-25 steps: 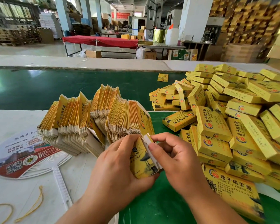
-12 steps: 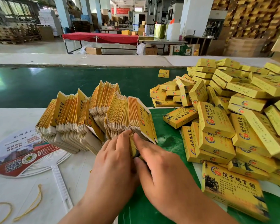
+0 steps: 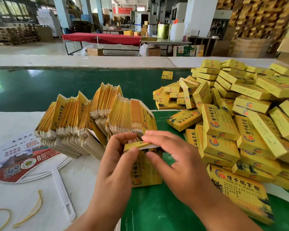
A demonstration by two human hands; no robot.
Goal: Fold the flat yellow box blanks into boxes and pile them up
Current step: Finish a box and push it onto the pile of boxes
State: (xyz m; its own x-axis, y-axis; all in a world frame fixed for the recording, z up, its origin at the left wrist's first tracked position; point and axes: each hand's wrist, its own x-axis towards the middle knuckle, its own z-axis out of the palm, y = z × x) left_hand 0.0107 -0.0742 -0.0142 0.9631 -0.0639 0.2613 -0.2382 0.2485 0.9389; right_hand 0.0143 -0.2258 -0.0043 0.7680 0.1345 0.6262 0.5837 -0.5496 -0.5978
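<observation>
**Yellow box blank held between both hands at the near middle of the bench**

Yellow box blank (image 3: 146, 169), partly opened, sits between the two hands above the seam where the white sheet (image 3: 8, 122) meets the green mat (image 3: 157, 210). Its printed face looks up at the camera and its top flap is bent over toward the far side. Left hand (image 3: 114, 165) grasps the blank's left edge, thumb on the printed face and fingers curled behind it. Right hand (image 3: 178, 162) lies over the blank's right side with fingers nearly straight; the fingertips (image 3: 148, 136) rest on the bent flap and the thumb touches the face below it.

Fanned stack of flat blanks (image 3: 97, 120) stands on edge just behind the hands, leaning left, spanning the far part of the white sheet. Pile of folded boxes (image 3: 240, 114) fills the right side of the bench, from the right near corner up to the far edge; the nearest box (image 3: 237, 190) lies flat just beside the right wrist. One single box (image 3: 167, 75) lies apart on the dark green belt (image 3: 40, 89) beyond the stack.

A printed hand fan (image 3: 23, 160) with a white handle rests on the white sheet at the left edge. Two yellow rubber bands (image 3: 30, 209) lie near the left near corner.
</observation>
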